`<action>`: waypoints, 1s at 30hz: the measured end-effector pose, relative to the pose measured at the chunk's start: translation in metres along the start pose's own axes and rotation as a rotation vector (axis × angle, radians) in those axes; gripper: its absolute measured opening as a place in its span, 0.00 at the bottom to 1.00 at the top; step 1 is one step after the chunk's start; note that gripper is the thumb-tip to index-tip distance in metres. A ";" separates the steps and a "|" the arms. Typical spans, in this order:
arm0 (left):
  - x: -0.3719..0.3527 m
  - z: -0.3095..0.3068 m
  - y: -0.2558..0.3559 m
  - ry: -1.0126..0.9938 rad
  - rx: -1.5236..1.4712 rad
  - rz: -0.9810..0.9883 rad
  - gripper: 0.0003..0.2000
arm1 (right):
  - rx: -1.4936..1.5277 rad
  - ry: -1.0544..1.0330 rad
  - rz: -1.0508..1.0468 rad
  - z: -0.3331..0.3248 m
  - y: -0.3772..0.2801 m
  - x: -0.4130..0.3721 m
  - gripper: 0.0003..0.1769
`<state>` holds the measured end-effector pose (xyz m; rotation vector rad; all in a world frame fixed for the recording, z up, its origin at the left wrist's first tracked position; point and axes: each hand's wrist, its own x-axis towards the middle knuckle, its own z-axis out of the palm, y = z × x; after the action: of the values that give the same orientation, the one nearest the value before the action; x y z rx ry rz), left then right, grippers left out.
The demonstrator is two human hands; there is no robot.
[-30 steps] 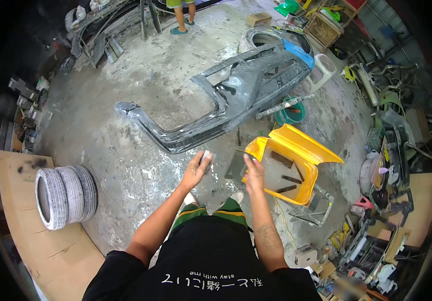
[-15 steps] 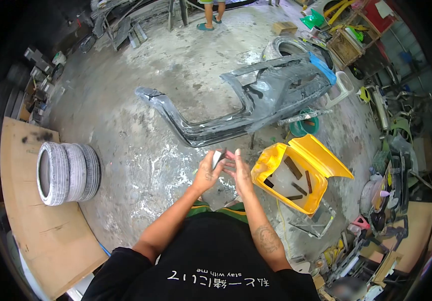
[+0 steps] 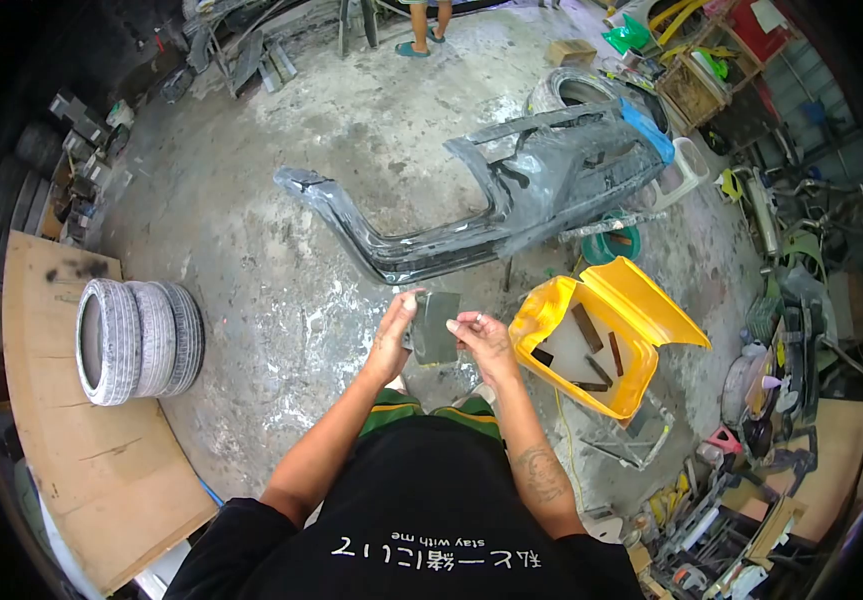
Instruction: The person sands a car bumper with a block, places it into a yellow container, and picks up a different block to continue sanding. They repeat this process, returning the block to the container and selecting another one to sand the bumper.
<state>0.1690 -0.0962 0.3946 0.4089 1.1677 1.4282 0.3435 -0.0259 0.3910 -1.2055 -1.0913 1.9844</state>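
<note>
A dark grey sheet of sandpaper (image 3: 437, 328) is spread flat between my two hands, in front of my body. My left hand (image 3: 391, 328) grips its left edge, with the thumb at the top corner. On the opposite side, my right hand (image 3: 487, 345) pinches the right edge between thumb and fingers. Beyond the hands lies a large grey car body panel (image 3: 541, 185), raised off the floor, with a long curved arm reaching to the left. Blue covering (image 3: 646, 130) wraps its far right end.
To the right, a cut-open yellow container (image 3: 641, 385) holds several dark blocks and some liquid. Behind it stands a green bucket (image 3: 609, 245). Stacked tires (image 3: 141, 342) and a wooden board (image 3: 81, 440) are at left. A person's legs (image 3: 419, 30) show at the back.
The sandpaper, folded or edge-on with a pale side showing before, is now opened out flat. My hands have moved slightly apart, one at each edge.
</note>
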 end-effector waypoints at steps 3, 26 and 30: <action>-0.001 -0.004 0.016 -0.126 -0.155 -0.015 0.21 | -0.115 -0.077 0.015 -0.004 -0.011 -0.005 0.17; -0.013 -0.014 0.014 -0.227 0.138 -0.053 0.20 | -0.186 -0.172 -0.108 -0.001 -0.025 -0.025 0.27; -0.010 -0.012 0.010 -0.177 0.260 0.055 0.20 | -0.201 -0.136 -0.180 -0.001 -0.016 -0.018 0.24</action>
<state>0.1560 -0.1080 0.4012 0.7387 1.2075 1.2616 0.3532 -0.0315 0.4117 -1.0403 -1.4436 1.8756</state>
